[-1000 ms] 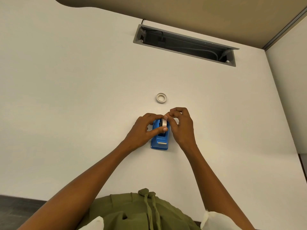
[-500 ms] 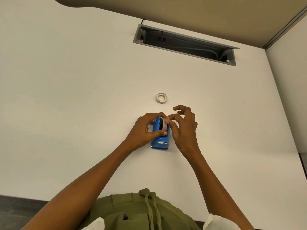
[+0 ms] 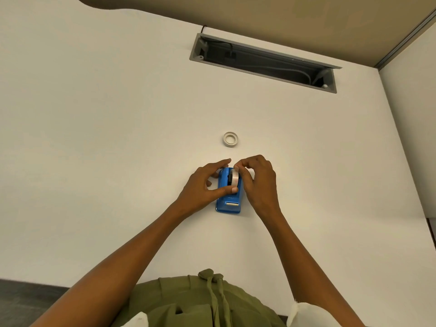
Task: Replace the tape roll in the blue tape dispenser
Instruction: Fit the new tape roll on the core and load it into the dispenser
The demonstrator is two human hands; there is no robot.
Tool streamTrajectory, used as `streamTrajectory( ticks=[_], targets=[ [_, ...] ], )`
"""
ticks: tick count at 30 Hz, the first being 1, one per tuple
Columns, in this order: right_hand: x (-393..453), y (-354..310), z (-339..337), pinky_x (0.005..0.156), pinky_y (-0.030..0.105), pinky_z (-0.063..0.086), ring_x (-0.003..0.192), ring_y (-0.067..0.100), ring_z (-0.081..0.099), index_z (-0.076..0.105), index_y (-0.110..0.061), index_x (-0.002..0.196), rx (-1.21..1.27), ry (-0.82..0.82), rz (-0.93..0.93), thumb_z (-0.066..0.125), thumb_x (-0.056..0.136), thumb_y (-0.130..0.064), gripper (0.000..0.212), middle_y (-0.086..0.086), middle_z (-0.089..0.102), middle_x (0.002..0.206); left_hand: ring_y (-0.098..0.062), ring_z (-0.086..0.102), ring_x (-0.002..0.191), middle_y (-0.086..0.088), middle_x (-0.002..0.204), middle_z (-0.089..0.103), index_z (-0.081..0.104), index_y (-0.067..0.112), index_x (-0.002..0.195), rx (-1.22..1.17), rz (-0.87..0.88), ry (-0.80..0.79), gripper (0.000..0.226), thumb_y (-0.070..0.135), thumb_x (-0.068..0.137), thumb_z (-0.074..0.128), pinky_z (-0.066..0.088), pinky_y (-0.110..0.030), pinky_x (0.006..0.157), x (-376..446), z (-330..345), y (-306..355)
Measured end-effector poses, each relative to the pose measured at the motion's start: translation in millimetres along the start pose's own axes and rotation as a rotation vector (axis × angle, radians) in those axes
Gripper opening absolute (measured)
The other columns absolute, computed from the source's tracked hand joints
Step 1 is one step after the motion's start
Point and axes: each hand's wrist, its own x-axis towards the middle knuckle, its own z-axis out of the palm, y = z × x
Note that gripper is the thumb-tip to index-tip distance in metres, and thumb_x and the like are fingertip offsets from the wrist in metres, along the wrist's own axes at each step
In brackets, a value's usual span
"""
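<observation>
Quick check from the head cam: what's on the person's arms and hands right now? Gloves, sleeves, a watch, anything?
Nothing on them. The left hand and right hand are bare, with no gloves, rings or watch visible. Both forearms are uncovered down to the frame's bottom edge, where white sleeve cuffs show. An olive-green garment with a drawstring sits below.

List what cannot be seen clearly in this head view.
- Free tape end on the translucent tape roll: right hand fingertips cover it.
- Blue plastic tape dispenser far end: left hand hides it.
- Small white ring on white table: too small to identify.
</observation>
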Motion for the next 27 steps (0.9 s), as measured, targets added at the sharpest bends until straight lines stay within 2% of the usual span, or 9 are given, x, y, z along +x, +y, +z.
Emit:
streamTrajectory(
  ticks=[3,6,8,12,15,19,21,25,27],
  targets=[
    [-0.3,0.6,-0.6,0.081,0.027,0.041,0.098,0.023,0.055,0.067,-0.009,0.093,0.024,-0.001,-0.008,0.055,0.092,-0.013,0.012,0.008,0.063,0.1,-0.005,0.051,0.098,0.014,0.12,0.052,0.045,0.037,0.126,0.013,0.008,-0.004,0.06,0.041,0.073,0.072,0.039,0.0,0.07,0.7,1.8,0.1],
    [-0.5,-1.6,-1.9,0.087,0.038,0.045,0.1,0.024,0.054,0.066,-0.007,0.093,0.031,0.006,-0.026,0.055,0.091,-0.012,0.012,0.01,0.057,0.104,0.002,0.05,0.094,0.015,0.115,0.051,0.045,0.046,0.113,0.003,0.024,0.003,0.051,0.037,0.072,0.074,0.04,-0.002,0.068,2.0,3.1,1.3],
    [-2.1,-2.4,-3.0,0.089,0.043,0.044,0.102,0.023,0.051,0.065,-0.008,0.093,0.012,0.014,-0.048,0.055,0.091,-0.013,0.012,0.01,0.053,0.108,0.001,0.049,0.092,0.014,0.114,0.05,0.044,0.044,0.113,-0.002,0.018,0.005,0.052,0.035,0.072,0.075,0.039,-0.007,0.068,3.0,4.2,1.1],
    [-9.6,-0.3,-5.0,0.086,0.032,0.029,0.111,0.02,0.046,0.066,-0.012,0.093,-0.083,0.05,-0.096,0.054,0.092,-0.015,0.012,0.006,0.05,0.119,-0.01,0.046,0.101,0.001,0.124,0.052,0.049,0.024,0.127,0.031,0.018,-0.011,0.061,0.031,0.073,0.075,0.036,-0.01,0.074,4.8,6.5,-3.7],
    [-14.4,1.6,-3.9,0.088,0.031,0.022,0.116,0.021,0.043,0.067,-0.013,0.092,-0.122,0.09,-0.123,0.056,0.09,-0.013,0.011,0.006,0.05,0.124,-0.012,0.045,0.103,-0.005,0.128,0.052,0.049,0.021,0.128,0.032,0.022,-0.015,0.06,0.027,0.074,0.075,0.036,-0.01,0.075,4.7,6.5,-5.3],
    [-16.9,4.4,-2.9,0.088,0.031,0.022,0.117,0.023,0.044,0.068,-0.013,0.092,-0.092,0.128,-0.145,0.059,0.089,-0.016,0.01,0.007,0.052,0.124,-0.013,0.045,0.101,-0.007,0.129,0.051,0.048,0.019,0.128,0.026,-0.017,-0.027,0.061,0.025,0.074,0.075,0.036,-0.01,0.076,5.5,7.0,-2.0],
    [-17.3,5.5,-1.9,0.087,0.032,0.024,0.115,0.023,0.046,0.068,-0.013,0.092,-0.08,0.132,-0.157,0.06,0.089,-0.016,0.009,0.008,0.053,0.121,-0.012,0.047,0.099,-0.007,0.128,0.053,0.049,0.023,0.126,0.018,-0.011,-0.061,0.062,0.027,0.071,0.077,0.037,-0.01,0.075,6.2,2.7,0.5],
    [-18.3,7.0,-0.3,0.087,0.031,0.025,0.111,0.019,0.046,0.068,-0.015,0.091,-0.019,0.136,-0.152,0.06,0.089,-0.015,0.009,0.005,0.051,0.118,-0.004,0.049,0.096,0.01,0.119,0.05,0.042,0.055,0.108,-0.025,-0.026,-0.132,0.056,0.044,0.062,0.073,0.038,-0.012,0.075,3.2,-3.3,9.5],
    [-18.8,8.2,-0.1,0.087,0.029,0.025,0.11,0.017,0.047,0.068,-0.015,0.091,-0.011,0.14,-0.163,0.059,0.089,-0.015,0.01,0.005,0.051,0.118,-0.007,0.049,0.1,0.008,0.122,0.051,0.045,0.05,0.111,-0.044,-0.042,-0.115,0.05,0.044,0.07,0.071,0.038,-0.013,0.076,3.3,-1.7,10.3]
  ],
)
